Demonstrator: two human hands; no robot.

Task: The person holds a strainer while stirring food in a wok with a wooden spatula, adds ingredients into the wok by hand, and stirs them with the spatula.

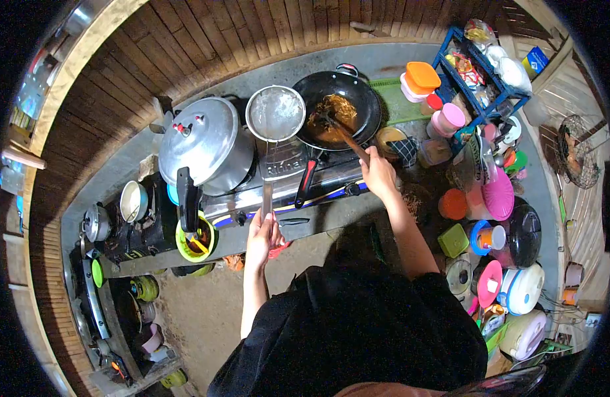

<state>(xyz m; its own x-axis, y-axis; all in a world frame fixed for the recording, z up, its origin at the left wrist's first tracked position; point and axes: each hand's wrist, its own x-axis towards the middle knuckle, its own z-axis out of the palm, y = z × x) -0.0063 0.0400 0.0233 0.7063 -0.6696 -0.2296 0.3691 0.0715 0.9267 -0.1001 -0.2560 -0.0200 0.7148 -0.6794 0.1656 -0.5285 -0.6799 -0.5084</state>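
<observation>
Food in shreds lies with brown liquid in the wok, which sits at the right end of the stove, back from the stove's front edge. The right hand is closed round the wooden handle of a spatula, whose tip is down in the food. The left hand is closed round the handle of a strainer, out beyond the front edge of the worktop. The strainer's mesh is over the stove, between the big pot and the wok; whether it touches the wok's rim I cannot tell.

The work looks partway along: the food is in the wok and browned, but none is plainly lifted out. Pale patches in the mesh could be bits or glare. Whether the burner is lit cannot be seen.
</observation>
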